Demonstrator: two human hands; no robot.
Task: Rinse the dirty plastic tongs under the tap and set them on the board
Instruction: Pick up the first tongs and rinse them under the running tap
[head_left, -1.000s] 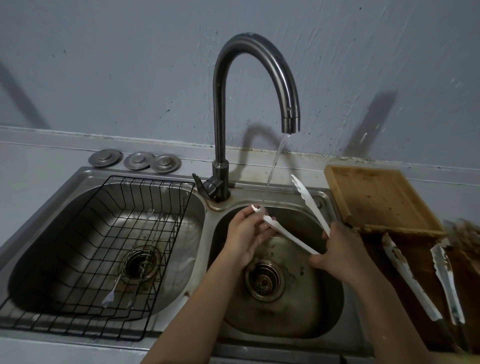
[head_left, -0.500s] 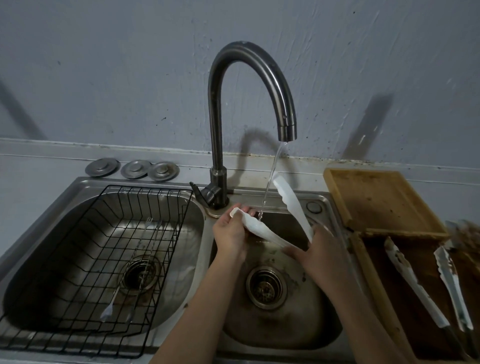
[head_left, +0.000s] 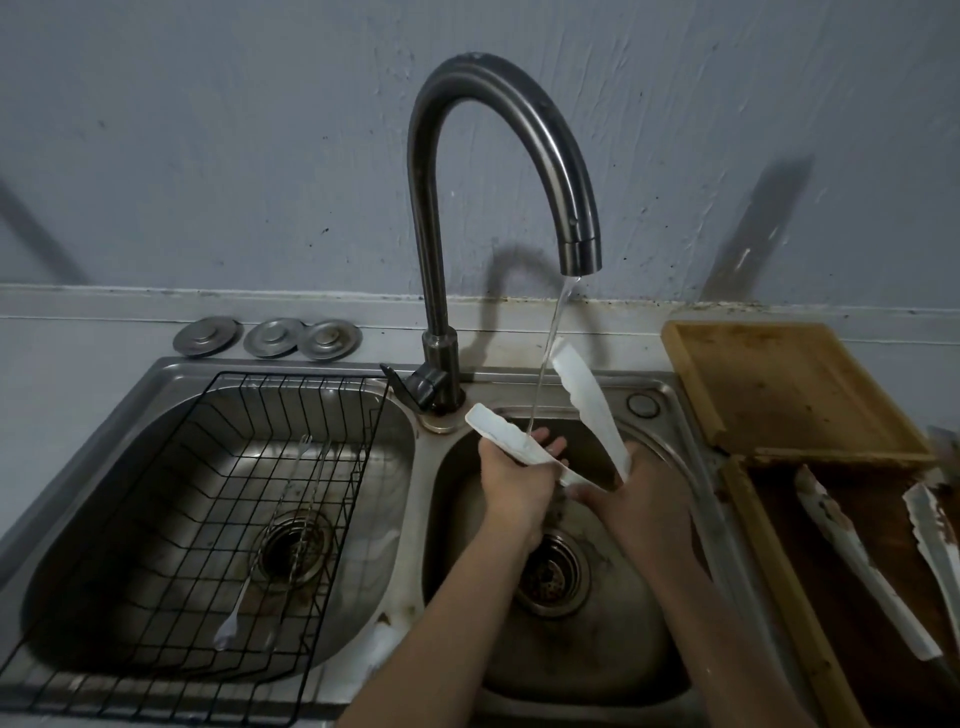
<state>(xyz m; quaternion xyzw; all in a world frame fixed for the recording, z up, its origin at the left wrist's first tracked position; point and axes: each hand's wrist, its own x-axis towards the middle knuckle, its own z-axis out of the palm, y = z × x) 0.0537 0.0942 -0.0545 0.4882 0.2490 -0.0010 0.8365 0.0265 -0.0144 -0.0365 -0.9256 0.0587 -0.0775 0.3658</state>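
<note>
Over the right sink basin (head_left: 644, 675) — rinse underway, placing on the board (head_left: 789, 384) not yet done. White plastic tongs (head_left: 587, 400) splayed in a V under the tap (head_left: 579, 249) stream, no grime visible. Left hand (head_left: 511, 483) wraps one arm; right hand (head_left: 641, 499) clasps the hinge end.
</note>
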